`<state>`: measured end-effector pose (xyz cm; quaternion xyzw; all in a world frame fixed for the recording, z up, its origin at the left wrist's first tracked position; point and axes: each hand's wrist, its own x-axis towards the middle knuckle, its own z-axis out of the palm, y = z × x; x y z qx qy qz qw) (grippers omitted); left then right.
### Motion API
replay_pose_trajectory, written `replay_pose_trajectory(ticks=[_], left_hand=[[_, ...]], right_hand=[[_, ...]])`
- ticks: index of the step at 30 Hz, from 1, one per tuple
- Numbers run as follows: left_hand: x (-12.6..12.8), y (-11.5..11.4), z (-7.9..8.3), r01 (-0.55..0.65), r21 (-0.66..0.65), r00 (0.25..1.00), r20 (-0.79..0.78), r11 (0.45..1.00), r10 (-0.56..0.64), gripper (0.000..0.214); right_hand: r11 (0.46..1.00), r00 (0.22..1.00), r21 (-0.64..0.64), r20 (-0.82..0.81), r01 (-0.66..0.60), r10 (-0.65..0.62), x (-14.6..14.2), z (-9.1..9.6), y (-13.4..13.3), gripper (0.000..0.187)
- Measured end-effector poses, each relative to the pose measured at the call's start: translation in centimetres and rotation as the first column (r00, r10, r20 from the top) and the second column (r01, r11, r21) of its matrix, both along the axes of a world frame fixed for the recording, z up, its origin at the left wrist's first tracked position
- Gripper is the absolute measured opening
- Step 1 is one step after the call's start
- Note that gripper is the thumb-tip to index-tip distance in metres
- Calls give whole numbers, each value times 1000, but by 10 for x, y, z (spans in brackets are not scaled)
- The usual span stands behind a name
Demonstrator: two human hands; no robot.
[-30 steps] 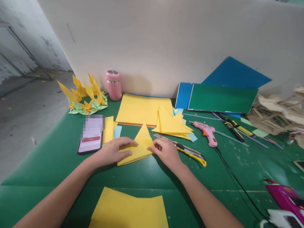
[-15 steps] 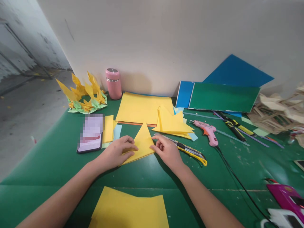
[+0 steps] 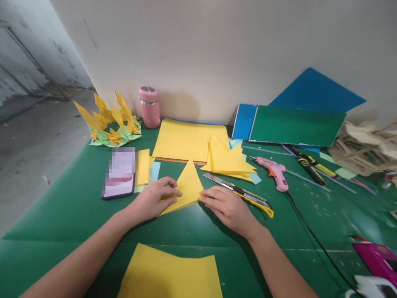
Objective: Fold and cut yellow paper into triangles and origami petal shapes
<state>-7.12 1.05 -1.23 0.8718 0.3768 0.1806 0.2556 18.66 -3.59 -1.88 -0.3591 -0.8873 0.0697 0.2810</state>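
Note:
A folded yellow paper with a pointed top lies on the green tabletop between my hands. My left hand rests on its left part, fingers bent and apart, steadying it from above. At the lower right corner, my right hand has its fingers pressed together on the paper's edge; its thumb is mostly hidden. Just beyond the right hand lies a yellow utility knife with its blade out. Nearer to me is a larger yellow sheet, cut off by the bottom of the view.
Behind lie yellow sheets and folded yellow pieces. To the left are a phone, a paper crown and a pink flask. A pink glue gun, its black cord and pliers lie to the right.
My right hand has turned and lowered slightly, its fingers now together on the paper's right corner. The left hand stays on the paper. The view has shifted slightly.

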Motion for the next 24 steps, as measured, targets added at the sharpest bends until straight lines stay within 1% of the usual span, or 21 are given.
replay_pose_trajectory(ticks=[3,15,20,24], left_hand=[[-1,0,-1,21,17,1000,11,1000,-21,23],[-3,3,-1,104,134,994,-38,986,-100,26],[-4,4,-5,122,181,992,-63,976,-112,28],[-4,3,-5,131,195,990,-72,972,-119,28]], right_hand=[[1000,999,-23,31,-14,15,0,2,0,26],[999,999,-36,23,-22,23,0,0,1,27],[999,999,-32,26,-22,23,0,0,1,27],[998,999,-54,24,-19,21,1,1,1,26]])
